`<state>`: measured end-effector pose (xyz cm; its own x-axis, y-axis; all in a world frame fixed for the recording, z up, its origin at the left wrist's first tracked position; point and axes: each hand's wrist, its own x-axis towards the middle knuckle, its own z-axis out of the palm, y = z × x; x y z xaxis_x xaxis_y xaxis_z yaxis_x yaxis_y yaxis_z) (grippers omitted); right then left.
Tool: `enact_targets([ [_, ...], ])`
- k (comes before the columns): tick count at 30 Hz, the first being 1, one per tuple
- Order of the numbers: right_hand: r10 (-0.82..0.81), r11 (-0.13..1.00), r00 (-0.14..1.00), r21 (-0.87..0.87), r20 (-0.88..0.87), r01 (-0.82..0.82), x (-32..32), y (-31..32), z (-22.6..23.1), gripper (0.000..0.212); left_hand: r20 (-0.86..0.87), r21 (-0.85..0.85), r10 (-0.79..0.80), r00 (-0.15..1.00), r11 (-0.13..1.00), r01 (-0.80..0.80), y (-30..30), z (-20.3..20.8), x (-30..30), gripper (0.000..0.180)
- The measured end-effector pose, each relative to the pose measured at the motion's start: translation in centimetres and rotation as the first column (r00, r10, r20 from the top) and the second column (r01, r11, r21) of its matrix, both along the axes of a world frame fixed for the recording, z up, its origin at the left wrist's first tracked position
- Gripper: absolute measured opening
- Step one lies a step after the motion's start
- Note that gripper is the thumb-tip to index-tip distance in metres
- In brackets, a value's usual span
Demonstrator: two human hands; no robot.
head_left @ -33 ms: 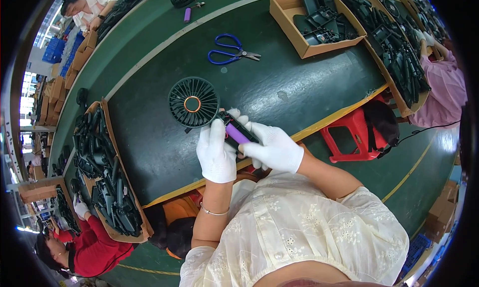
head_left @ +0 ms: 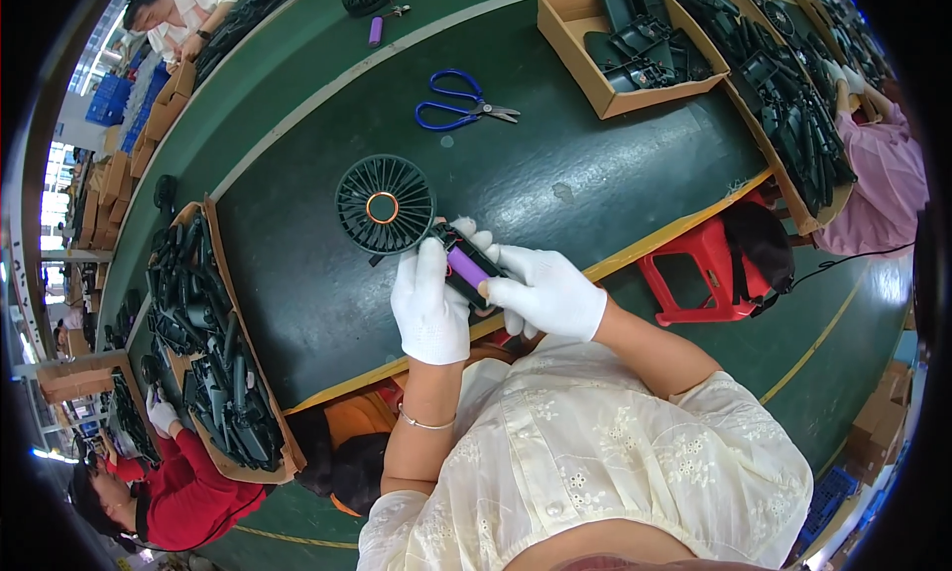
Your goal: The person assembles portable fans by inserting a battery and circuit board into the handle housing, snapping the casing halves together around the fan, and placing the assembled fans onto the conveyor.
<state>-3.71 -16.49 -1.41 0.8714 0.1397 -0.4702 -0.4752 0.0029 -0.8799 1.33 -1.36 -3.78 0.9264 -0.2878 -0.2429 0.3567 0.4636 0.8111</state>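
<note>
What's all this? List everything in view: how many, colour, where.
Flat table: 1, dark green, centre
Round slatted fans: at least 2, black, left of centre and beyond the table
Smooth cylinders: 2, purple, in the nearer fan's open handle and beyond the table
Metal scissors: 1, blue-handled, on the table
Open cardboard box: 1, brown, far right of table
Long cardboard trays: at least 2, brown, flanking the table
Plastic parts: uncounted, black, in box and trays
Plastic stool: 1, red, right
Co-workers: at least 3, white, red, pink tops, left and right
Gloved left hand: 1, white, holding nearer fan's handle
Gloved right hand: 1, white, handle's other end
</note>
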Motion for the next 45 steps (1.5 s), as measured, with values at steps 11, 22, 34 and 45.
enact_targets([
  [11, -0.001, 0.998, 1.000, 0.068, -0.004, 0.001, -0.3, -0.9, -0.6, 0.029, 0.109, 0.071, -0.286, 0.952, 0.958, 0.279, 1.1, 0.9, -0.1, 0.051],
  [22, -0.112, 0.784, 0.773, -0.423, 0.624, 0.455, 0.8, -8.4, -0.5, 0.030, 0.175, 0.006, -0.143, 0.974, 0.989, 0.145, 1.3, -1.3, 0.2, 0.052],
  [34, 0.347, -0.009, 0.911, -0.970, 0.224, 0.242, 11.5, -25.0, 1.3, 0.051, 0.172, 0.080, -0.155, 0.973, 0.986, 0.143, 1.6, -3.2, 1.2, 0.052],
  [45, 0.308, 0.230, 0.338, -0.414, 0.889, 0.881, 9.3, -18.7, 3.0, 0.011, 0.171, 0.114, -0.169, 0.971, 0.982, 0.151, 1.7, -2.9, 1.1, 0.050],
])
